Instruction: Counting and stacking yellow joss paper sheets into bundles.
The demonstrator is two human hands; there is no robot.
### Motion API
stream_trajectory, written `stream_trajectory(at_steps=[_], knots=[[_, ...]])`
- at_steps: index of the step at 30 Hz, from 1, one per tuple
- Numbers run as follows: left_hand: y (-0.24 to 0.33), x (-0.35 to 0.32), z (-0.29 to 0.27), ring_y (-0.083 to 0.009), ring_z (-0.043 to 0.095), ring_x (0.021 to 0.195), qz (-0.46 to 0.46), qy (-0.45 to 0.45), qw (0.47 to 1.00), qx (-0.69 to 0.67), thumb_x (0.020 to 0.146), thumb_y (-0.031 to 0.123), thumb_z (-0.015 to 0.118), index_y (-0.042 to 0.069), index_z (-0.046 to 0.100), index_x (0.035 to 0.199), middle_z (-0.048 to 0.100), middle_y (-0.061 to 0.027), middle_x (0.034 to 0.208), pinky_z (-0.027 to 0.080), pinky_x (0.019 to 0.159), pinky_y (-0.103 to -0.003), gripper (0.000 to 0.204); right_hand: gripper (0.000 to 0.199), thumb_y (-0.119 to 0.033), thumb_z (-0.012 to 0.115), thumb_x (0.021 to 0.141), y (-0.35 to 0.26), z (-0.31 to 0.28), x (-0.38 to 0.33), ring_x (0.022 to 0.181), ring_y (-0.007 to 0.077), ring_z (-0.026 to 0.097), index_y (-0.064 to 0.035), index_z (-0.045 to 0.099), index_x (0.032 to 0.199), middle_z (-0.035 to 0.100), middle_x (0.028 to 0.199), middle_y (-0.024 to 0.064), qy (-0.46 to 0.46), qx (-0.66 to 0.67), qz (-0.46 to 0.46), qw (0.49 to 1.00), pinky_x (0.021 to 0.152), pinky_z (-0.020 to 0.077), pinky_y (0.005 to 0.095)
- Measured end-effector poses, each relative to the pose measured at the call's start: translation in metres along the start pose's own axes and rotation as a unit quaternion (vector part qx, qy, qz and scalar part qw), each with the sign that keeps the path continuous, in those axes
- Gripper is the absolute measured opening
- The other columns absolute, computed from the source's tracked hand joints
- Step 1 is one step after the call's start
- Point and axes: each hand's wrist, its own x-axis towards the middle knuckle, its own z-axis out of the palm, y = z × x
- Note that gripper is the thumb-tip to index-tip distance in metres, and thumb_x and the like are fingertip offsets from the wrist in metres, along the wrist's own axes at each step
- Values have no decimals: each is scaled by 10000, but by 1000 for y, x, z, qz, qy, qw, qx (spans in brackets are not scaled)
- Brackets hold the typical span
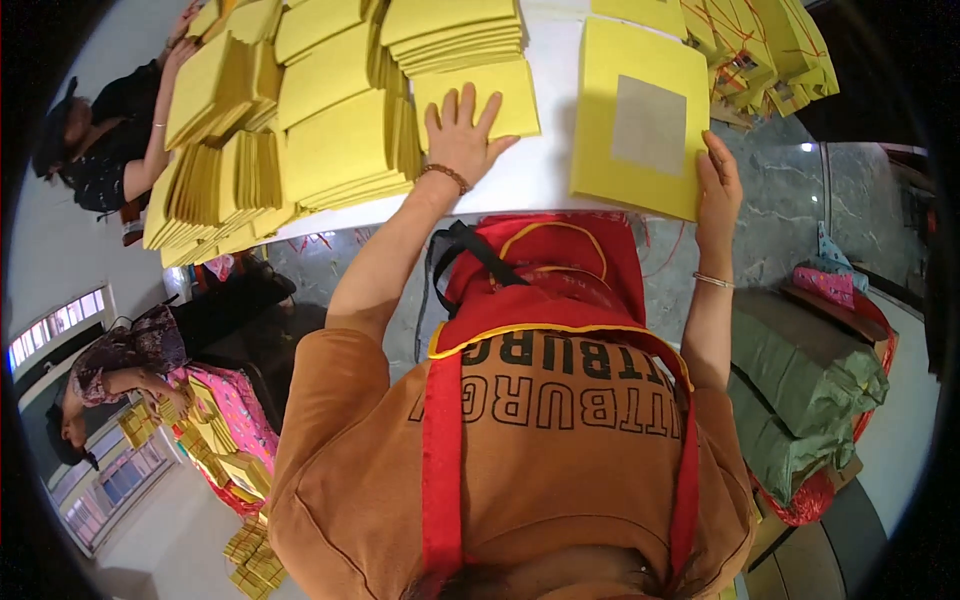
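Observation:
My left hand (pixel 460 138) lies flat with fingers spread on a low yellow paper bundle (pixel 505 98) at the near edge of the table. My right hand (pixel 718 182) rests upright against the right side of a thick yellow paper block (pixel 592 110). Its fingers are stretched out along the edge, not wrapped round it. A pale grey square (pixel 650 125) sits on the block's top face. Several stacks of folded yellow paper (pixel 335 140) stand left of my left hand, with another stack (pixel 450 25) beyond it.
The white table (pixel 555 60) shows between the bundles. Yellow packets with red string (pixel 770 60) pile at the far right. A person (pixel 100 140) handles yellow paper on the left; another (pixel 130 370) works behind. A green-wrapped load (pixel 800 390) stands at right.

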Motion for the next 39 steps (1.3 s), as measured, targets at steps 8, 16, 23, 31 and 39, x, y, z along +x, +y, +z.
stream_trajectory(at_steps=[8, 16, 23, 31, 39], knots=[[-1, -5, 3, -361, 256, 1223, -20, 0, 999, -33, 818, 558, 417, 211, 382, 1307, 307, -187, 1341, 162, 958, -571, 600, 395, -186, 522, 874, -13, -6, -12, 1014, 135, 494, -16, 452, 1224, 515, 1150, 81, 23, 3, 57, 998, 871, 381, 259], [-2, -5, 8, -357, 248, 1237, -17, 11, 999, -47, 843, 506, 404, 215, 407, 1292, 309, -185, 1344, 147, 967, -569, 534, 459, -259, 519, 869, -7, -2, -23, 1068, 158, 453, -12, 421, 1243, 481, 1181, 85, -34, 12, 115, 993, 902, 345, 268], [-1, 4, -11, -340, 347, 1179, -5, -15, 1000, -25, 838, 438, 452, 198, 445, 1246, 396, -149, 1287, 231, 938, -549, 474, 476, -256, 559, 847, -11, 2, -20, 958, 143, 515, -11, 431, 1234, 553, 1067, 79, -41, 11, 112, 993, 836, 388, 262], [27, 34, -44, -327, 452, 1048, -5, 18, 964, -266, 822, 333, 526, 67, 494, 1168, 490, -150, 1157, 343, 871, -464, 437, 484, -255, 579, 832, -9, -9, -23, 1116, 217, 432, -1, 454, 1224, 435, 1214, 125, 2, -87, 99, 991, 926, 350, 299], [109, 39, -43, -256, 258, 1257, -129, -27, 629, -766, 848, 137, 516, -47, 19, 1362, 182, -207, 1393, 234, 1018, -299, 738, 453, -234, 587, 820, -23, 7, -27, 1122, 226, 438, 7, 487, 1190, 462, 1191, 125, 24, -192, 60, 979, 937, 344, 305]])
